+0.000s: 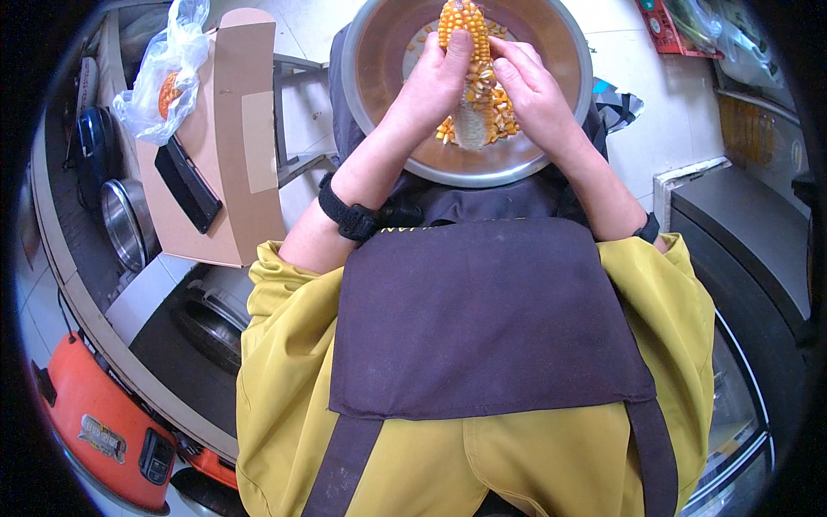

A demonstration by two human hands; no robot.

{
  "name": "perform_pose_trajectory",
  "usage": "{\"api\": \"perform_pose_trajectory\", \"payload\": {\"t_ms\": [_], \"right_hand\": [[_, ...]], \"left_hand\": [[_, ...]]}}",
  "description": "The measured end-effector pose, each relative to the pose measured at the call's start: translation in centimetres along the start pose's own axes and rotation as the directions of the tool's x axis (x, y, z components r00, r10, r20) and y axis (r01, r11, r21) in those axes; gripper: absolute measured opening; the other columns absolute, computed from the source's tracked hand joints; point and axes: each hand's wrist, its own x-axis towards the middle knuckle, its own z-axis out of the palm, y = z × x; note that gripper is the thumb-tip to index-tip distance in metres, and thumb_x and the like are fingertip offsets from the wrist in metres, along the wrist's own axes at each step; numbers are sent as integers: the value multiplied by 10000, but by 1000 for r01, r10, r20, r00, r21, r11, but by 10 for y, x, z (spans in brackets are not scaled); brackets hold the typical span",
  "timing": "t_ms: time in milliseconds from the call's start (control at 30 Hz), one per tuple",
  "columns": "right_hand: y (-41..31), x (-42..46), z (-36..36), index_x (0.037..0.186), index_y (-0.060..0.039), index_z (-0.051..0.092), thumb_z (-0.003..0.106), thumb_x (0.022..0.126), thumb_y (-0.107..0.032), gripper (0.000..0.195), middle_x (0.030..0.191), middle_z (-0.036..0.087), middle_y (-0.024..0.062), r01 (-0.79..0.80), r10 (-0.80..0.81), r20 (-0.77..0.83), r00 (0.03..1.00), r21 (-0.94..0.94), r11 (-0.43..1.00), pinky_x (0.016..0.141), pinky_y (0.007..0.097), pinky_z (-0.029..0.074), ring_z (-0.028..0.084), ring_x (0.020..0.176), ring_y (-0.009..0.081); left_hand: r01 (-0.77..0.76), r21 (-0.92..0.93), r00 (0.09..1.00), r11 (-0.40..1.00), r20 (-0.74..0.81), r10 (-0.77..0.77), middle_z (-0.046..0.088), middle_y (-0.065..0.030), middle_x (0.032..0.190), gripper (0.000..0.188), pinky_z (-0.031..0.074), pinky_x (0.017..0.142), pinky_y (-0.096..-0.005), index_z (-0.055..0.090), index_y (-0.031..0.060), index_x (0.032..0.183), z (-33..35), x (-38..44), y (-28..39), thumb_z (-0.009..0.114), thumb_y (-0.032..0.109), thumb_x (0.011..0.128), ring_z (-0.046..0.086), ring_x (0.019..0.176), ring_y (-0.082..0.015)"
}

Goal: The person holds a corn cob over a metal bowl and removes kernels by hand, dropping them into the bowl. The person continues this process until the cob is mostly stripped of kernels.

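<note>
A partly shelled corn cob [463,32] with yellow-orange kernels tilts over a metal bowl [562,58], which rests at my lap. My left hand [436,74] grips the cob from the left, its thumb laid along the kernels. From the right, my right hand [533,84] closes on the cob's side, with fingertips partly hidden behind it. Pale loosened kernels [481,79] show between the hands. Below them is a bare whitish cob length [471,129]; whether it belongs to the held cob I cannot tell. Loose kernels [504,119] lie on the bowl's bottom.
Left of the bowl stands a cardboard box [245,84], bearing a black phone-like object [187,184] and a clear plastic bag [171,71] with corn inside. Steel bowls [126,223] sit beyond it. An orange appliance [106,420] is at lower left, a red crate [675,32] at upper right.
</note>
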Motion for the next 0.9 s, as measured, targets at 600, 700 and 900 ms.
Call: {"api": "perform_pose_trajectory", "payload": {"t_ms": [600,700,900], "right_hand": [[-8,3,-2,1179,15,445,528,886,-182,363,1134,523,116,-255,229,112,967,420,871,903,295,412,507,1050,176],[-13,3,-4,1177,15,448,536,883,-180,364,1126,529,115,-271,248,110,962,434,859,908,297,409,509,1052,180],[-20,2,-4,1179,1,465,544,881,-192,364,1107,544,106,-138,124,63,990,332,933,899,297,418,515,1050,173]], "left_hand": [[58,3,994,998,93,-58,527,-128,1054,459,415,868,-304,396,-25,1151,0,-5,16,385,381,938,521,991,-172],[77,-88,993,993,100,-68,525,-129,1055,486,427,856,-306,371,-31,1161,-4,-2,5,433,387,921,527,992,-178],[6,33,998,999,63,-8,519,-138,1066,497,417,875,-316,354,-34,1170,-1,-3,13,452,377,909,520,1013,-189]]}}
